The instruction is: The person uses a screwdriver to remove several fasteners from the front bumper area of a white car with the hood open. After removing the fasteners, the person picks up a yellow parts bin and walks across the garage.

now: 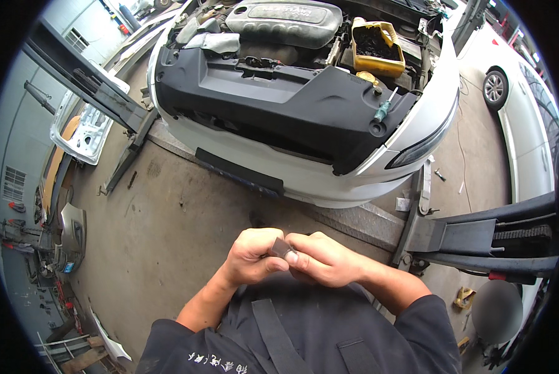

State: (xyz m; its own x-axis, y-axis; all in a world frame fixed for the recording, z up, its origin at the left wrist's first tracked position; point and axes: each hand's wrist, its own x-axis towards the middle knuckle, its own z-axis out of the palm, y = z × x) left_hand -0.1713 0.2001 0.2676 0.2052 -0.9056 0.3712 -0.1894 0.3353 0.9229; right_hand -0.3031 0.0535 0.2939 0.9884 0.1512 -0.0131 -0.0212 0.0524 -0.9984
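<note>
In front of my chest, my left hand [256, 257] and my right hand [326, 259] meet. Between their thumbs and fingers they grip a small, flat, dark brown piece [281, 248]; its material is hard to tell, and the fingers cover part of it. Beyond the hands stands a white car with its engine bay exposed. Its front bumper [345, 191] faces me, below a black plastic radiator cover [279, 107]. A screwdriver with a teal handle [382, 111] lies on that cover's right end. A cut-open yellow plastic jug [380, 65] with dark small contents rests above the engine bay's right side.
Lift posts flank the car, with a lift arm [466, 236] reaching in at right. Another white car [527, 126] is parked at far right. A white door panel [88, 121] and a loose bumper [74, 233] stand at left. A grey cloth [218, 42] lies by the engine cover [284, 21].
</note>
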